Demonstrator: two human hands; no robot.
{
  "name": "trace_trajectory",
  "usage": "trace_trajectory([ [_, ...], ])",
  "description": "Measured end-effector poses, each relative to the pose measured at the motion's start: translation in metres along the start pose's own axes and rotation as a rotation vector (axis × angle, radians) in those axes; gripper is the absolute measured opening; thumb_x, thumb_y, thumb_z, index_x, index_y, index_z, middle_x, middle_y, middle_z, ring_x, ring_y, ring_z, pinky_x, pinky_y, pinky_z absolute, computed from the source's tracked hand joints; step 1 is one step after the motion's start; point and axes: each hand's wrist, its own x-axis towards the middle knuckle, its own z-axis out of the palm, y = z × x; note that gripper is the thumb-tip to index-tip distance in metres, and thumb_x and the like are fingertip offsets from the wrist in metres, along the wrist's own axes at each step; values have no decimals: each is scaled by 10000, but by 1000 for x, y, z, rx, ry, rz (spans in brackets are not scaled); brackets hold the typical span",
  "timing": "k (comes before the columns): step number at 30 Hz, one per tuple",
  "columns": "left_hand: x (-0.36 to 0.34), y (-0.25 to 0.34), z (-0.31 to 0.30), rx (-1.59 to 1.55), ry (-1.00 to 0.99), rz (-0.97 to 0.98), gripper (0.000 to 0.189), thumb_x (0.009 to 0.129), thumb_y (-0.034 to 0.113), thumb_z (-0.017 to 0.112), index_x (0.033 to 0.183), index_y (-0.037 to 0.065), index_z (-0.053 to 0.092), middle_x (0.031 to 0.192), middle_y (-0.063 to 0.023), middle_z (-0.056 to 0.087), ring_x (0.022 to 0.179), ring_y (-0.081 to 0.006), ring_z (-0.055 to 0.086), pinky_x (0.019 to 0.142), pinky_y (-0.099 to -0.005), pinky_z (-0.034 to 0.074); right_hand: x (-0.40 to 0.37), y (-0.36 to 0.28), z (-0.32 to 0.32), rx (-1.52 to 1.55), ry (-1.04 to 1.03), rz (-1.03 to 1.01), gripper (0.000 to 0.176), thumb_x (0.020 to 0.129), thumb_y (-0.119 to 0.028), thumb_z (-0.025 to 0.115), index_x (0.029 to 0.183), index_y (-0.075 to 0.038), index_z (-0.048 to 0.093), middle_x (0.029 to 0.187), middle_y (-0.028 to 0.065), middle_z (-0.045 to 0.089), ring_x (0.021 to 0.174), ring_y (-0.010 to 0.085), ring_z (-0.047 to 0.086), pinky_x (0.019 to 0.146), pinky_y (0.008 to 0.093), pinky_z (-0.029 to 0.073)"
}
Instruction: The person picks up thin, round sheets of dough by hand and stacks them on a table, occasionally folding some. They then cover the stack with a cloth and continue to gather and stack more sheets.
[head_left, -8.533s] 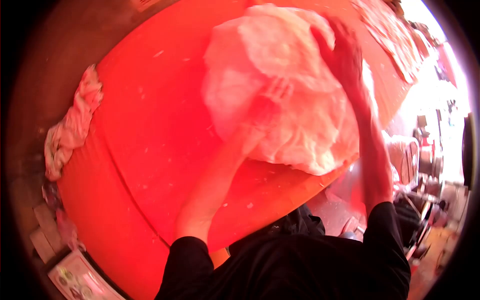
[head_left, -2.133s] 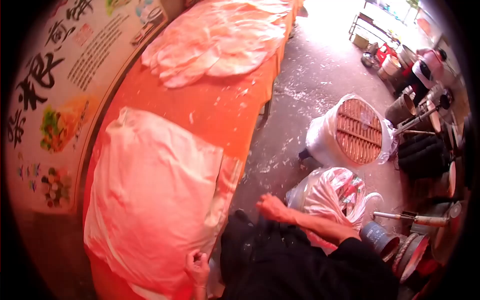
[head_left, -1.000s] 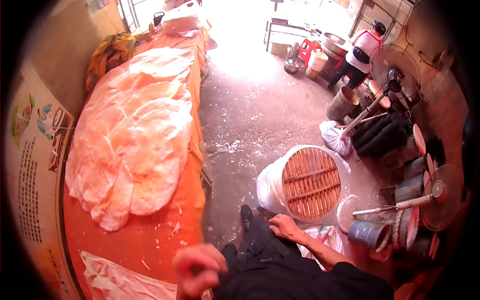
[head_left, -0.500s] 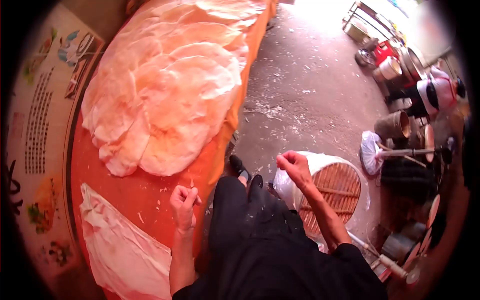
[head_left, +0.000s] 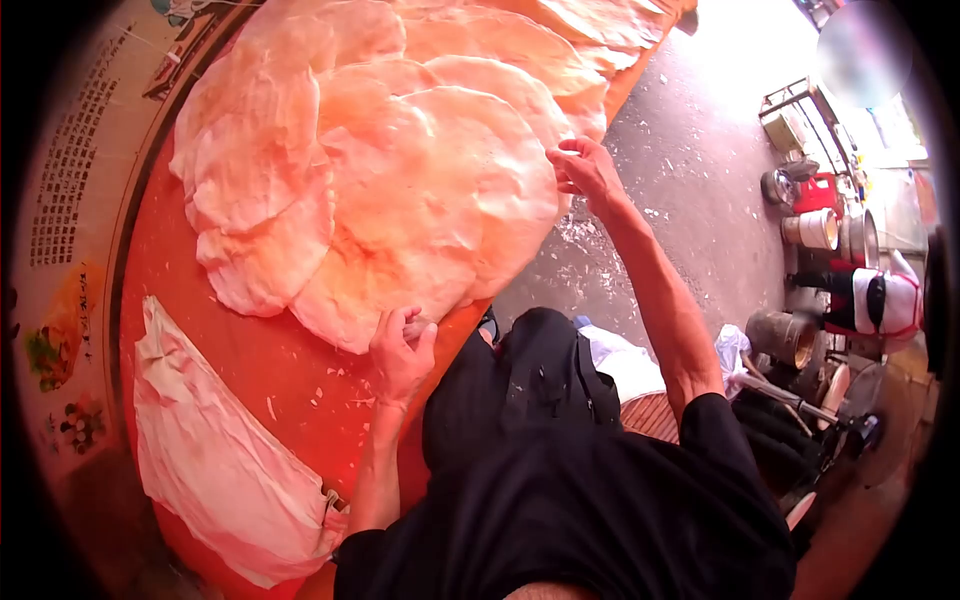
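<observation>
Large thin pale round sheets (head_left: pixel 400 200) overlap in a wide pile on the orange-red table (head_left: pixel 290 370). My left hand (head_left: pixel 402 350) is at the near edge of the pile, fingers curled with thumb and fingertips close together; what lies between them, if anything, is too small to tell. Out at the pile's right edge, my right hand (head_left: pixel 585 172) has its thumb and index finger pinched at the rim of a sheet; whether it grips the sheet is unclear. A wrinkled pale cloth (head_left: pixel 220 460) lies at the table's near left.
Beside my legs is a round slatted lid (head_left: pixel 650 415) with white plastic (head_left: pixel 620 360) around it. Buckets (head_left: pixel 780 338), a metal rack (head_left: pixel 815 120) and a person (head_left: pixel 880 300) bending over are at the right. A printed panel (head_left: pixel 75 200) runs along the left.
My right hand has moved up and left, from above the slatted lid to the pile's right edge. My left hand has come up to the near edge. The view has shifted toward the table.
</observation>
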Motion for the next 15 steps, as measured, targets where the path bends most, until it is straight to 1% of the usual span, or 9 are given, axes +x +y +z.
trace_trajectory([
  [3,4,-3,4,24,52,9,250,807,26,702,1037,-17,614,924,-109,618,755,-164,639,676,-268,539,21,-8,1,29,-178,138,440,805,-296,733,992,92,644,654,61,585,605,131,572,540,288,465],
  [4,4,1,8,-42,105,-66,231,803,17,700,1015,-22,614,921,-103,617,746,-160,638,674,-267,538,25,-12,3,-61,-182,175,396,788,-310,744,867,70,671,619,38,580,580,133,568,529,294,449],
  [7,5,10,20,-134,167,-160,223,806,10,695,1011,-27,615,920,-96,617,752,-153,637,668,-265,533,22,-28,12,-217,-250,-18,277,834,-293,736,796,-28,664,640,-31,546,573,66,513,515,252,390],
  [8,7,15,22,-100,180,-141,224,808,9,693,1014,-29,614,921,-95,617,753,-150,636,669,-264,530,23,-36,16,-222,-226,-126,270,836,-266,732,748,-24,653,659,-28,566,581,52,502,514,244,381],
  [10,9,25,24,-25,210,-110,224,813,7,689,1019,-33,611,924,-94,616,754,-145,635,670,-261,526,23,-64,9,-292,-237,-269,259,840,-251,726,748,-20,653,650,-32,562,585,48,493,517,245,379],
  [11,8,28,28,-27,252,-132,224,813,6,688,1018,-33,610,929,-96,615,753,-143,632,673,-261,524,26,-70,5,-324,-243,-341,254,842,-243,722,748,-18,653,646,-35,560,587,46,489,519,246,377],
  [12,7,30,32,-29,290,-149,223,812,4,688,1018,-33,609,934,-97,615,751,-141,630,675,-260,522,48,-58,-2,-321,-162,-338,252,758,-277,749,757,-30,700,633,65,644,596,121,592,589,296,483],
  [13,10,31,36,-32,330,-160,222,812,3,687,1017,-33,608,940,-98,614,750,-138,627,677,-260,520,64,-61,-14,-349,-143,-323,260,759,-276,747,765,-21,695,640,86,649,615,139,609,619,308,494],
  [15,12,26,40,11,417,-218,222,814,10,681,1016,-40,603,948,-105,607,751,-156,619,685,-276,515,106,-49,-31,-489,-146,-352,259,760,-284,749,782,-31,696,683,87,654,669,161,621,663,319,501],
])
